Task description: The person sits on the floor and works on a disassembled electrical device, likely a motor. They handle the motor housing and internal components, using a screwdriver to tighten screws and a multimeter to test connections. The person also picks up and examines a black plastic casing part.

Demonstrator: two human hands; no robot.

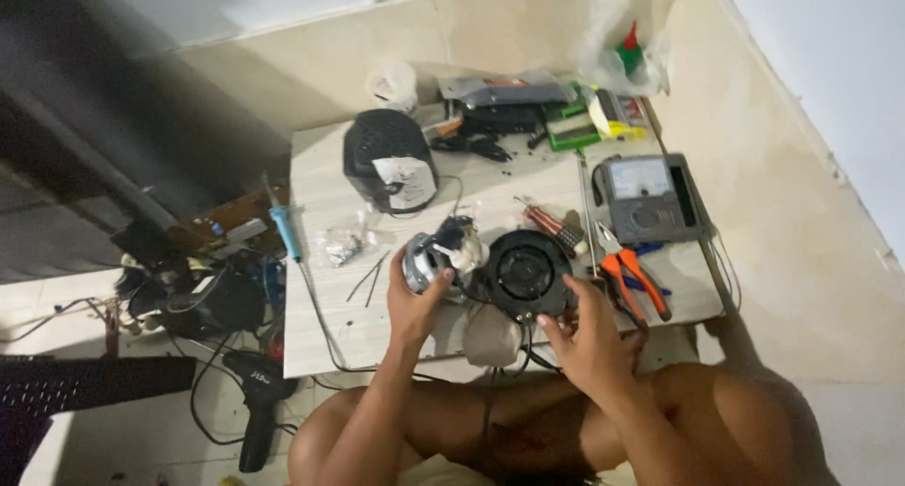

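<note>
The small electric motor [426, 260], metal-cased with loose wires, sits near the front edge of the low white table [320, 340]. The left hand [413, 307] is closed around it. It looks dense and rigid, best gripped by the casing, since the wiring seems fragile. Just right of the motor lies the round black fan housing [524, 271], which the right hand [592, 340] touches with spread fingers. Behind the motor stands a black speaker [386, 156] bearing a white rectangular label [407, 180]. Orange-handled pliers [630, 277] lie right of the housing.

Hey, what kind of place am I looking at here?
Likely a home electronics repair spot: a low table on the floor holding a soldering iron, an analog multimeter and orange-handled pliers.
</note>
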